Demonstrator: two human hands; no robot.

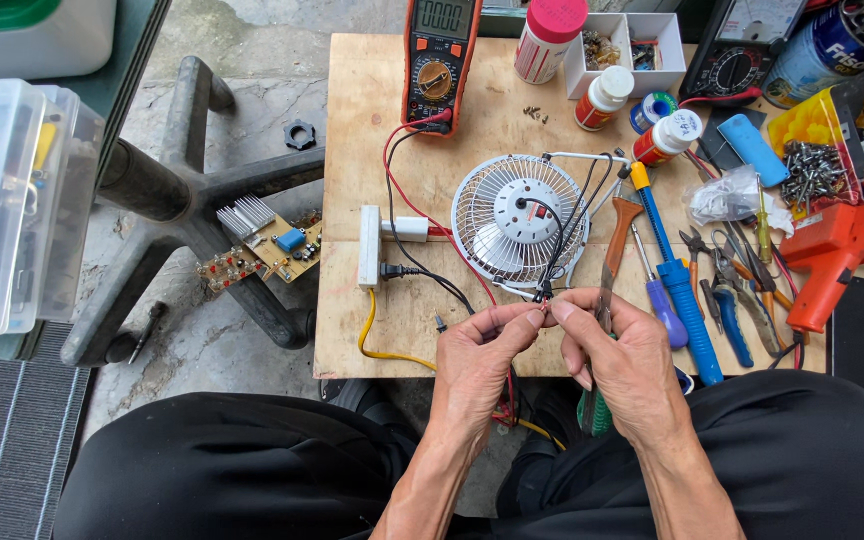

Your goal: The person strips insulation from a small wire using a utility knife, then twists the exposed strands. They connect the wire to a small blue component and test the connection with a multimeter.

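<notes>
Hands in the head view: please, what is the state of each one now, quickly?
Left hand: fingertips pinched shut on the fan wires.
Right hand: fingertips pinched on the same fan wires, beside the small white fan.

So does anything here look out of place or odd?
Yes: a bare circuit board lies off the wooden board, on the chair base over the concrete floor. Both hands, left hand and right hand, pinch the small fan's bare wire ends.
</notes>
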